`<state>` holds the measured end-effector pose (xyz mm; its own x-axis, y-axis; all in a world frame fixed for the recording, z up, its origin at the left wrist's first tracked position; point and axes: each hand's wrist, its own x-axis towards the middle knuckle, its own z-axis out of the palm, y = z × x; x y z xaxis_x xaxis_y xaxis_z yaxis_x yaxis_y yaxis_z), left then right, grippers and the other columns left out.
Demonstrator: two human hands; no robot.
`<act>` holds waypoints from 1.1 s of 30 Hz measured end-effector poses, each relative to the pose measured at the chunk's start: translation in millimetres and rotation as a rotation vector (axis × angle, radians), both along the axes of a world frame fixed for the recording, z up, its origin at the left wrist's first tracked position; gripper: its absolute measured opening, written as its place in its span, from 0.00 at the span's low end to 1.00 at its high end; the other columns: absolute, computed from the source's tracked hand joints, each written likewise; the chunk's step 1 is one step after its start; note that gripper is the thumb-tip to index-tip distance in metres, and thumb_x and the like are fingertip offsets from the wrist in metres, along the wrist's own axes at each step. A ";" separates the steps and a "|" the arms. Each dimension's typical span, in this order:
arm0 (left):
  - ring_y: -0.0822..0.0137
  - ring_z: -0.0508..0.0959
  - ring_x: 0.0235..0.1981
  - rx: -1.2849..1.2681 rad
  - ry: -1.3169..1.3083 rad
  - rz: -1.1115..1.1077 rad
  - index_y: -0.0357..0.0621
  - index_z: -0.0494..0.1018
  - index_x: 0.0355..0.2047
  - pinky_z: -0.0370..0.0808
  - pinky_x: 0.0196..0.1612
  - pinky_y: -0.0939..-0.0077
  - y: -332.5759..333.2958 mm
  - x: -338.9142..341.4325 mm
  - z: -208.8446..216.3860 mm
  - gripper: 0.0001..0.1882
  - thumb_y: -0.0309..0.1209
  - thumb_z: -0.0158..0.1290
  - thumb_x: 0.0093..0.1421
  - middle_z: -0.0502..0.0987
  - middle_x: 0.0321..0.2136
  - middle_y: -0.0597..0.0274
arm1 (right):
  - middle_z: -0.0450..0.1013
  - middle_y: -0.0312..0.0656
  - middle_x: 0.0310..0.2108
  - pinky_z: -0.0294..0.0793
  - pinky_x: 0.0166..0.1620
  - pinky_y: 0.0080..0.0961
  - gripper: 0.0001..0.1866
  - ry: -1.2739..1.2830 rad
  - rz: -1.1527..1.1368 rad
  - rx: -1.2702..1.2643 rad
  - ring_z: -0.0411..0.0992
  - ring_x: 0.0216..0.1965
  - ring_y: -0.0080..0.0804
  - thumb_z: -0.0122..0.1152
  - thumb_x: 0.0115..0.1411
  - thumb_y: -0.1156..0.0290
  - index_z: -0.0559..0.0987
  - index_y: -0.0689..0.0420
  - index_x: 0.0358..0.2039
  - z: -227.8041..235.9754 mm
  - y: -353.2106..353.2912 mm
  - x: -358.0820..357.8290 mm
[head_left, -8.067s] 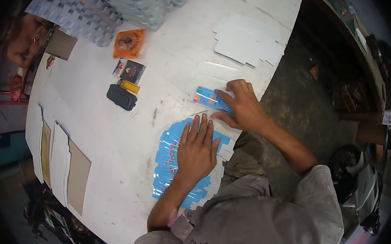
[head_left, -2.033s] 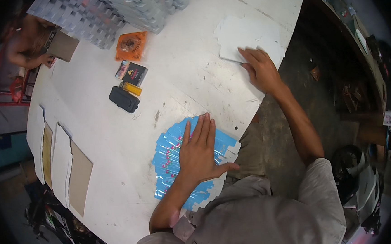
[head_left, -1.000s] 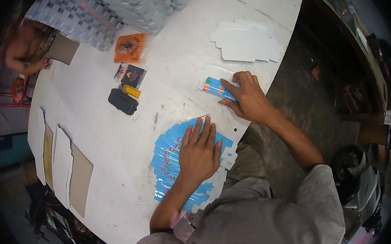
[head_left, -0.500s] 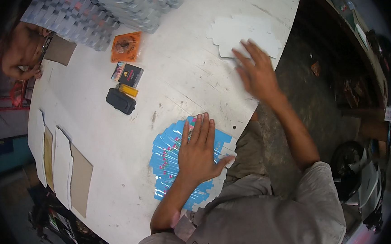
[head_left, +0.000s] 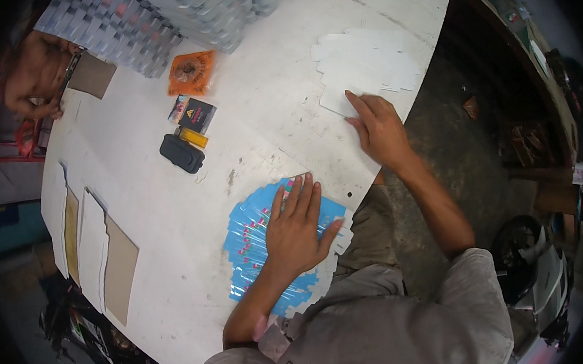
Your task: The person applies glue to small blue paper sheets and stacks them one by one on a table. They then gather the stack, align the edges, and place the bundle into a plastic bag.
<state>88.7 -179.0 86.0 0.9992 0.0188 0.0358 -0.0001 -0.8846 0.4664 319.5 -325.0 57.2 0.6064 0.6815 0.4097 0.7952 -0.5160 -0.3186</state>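
My left hand [head_left: 293, 230] lies flat with its fingers stretched over a fan of blue printed card blanks [head_left: 248, 215] at the table's near edge. White tabbed edges of the blanks show on the fan's right and lower side. Farther right, thumb and forefinger of my right hand [head_left: 384, 133] close on the near edge of a white card blank [head_left: 334, 102]. This blank lies at the near side of a spread pile of white blanks [head_left: 360, 59], plain side up. Part of its edge is hidden under my fingers.
Tall stacks of folded grey-white pieces [head_left: 109, 32] stand at the far left. An orange packet [head_left: 191, 72], a dark small box [head_left: 199, 115], a yellow lighter [head_left: 194, 137] and a black case [head_left: 181, 153] lie mid-table. Brown boards [head_left: 121, 278] lie left. Another person [head_left: 34, 78] sits beyond.
My right hand has come nearer and lower from over the white pile, drawing a white blank toward me by its edge. My left hand stays flat on the blue fan.
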 end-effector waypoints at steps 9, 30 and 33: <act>0.42 0.62 0.71 -0.018 -0.005 0.003 0.28 0.65 0.66 0.54 0.72 0.44 -1.5 -0.1 -2.7 0.29 0.38 0.46 0.71 0.65 0.68 0.37 | 0.70 0.49 0.44 0.66 0.50 0.39 0.23 0.076 0.192 -0.126 0.69 0.49 0.44 0.66 0.62 0.68 0.78 0.64 0.56 14.7 11.2 -53.2; 0.42 0.57 0.74 -0.027 0.019 -0.044 0.19 0.61 0.65 0.47 0.75 0.45 0.8 2.3 14.8 0.58 0.68 0.56 0.58 0.60 0.68 0.27 | 0.79 0.51 0.43 0.75 0.55 0.45 0.22 -0.046 0.153 0.089 0.76 0.45 0.54 0.62 0.57 0.82 0.80 0.57 0.53 -17.1 -19.8 74.8; 0.43 0.60 0.72 -0.001 -0.010 -0.021 0.20 0.63 0.64 0.51 0.74 0.45 1.8 0.0 2.8 0.50 0.62 0.54 0.63 0.62 0.68 0.30 | 0.77 0.49 0.43 0.75 0.50 0.45 0.26 0.004 0.328 0.208 0.75 0.43 0.53 0.62 0.52 0.86 0.81 0.57 0.52 -8.8 -7.2 30.4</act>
<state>88.7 -177.2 88.9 0.9989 -0.0024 0.0458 -0.0235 -0.8840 0.4668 349.9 -332.2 48.4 0.3716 0.7419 0.5581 0.9059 -0.1582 -0.3930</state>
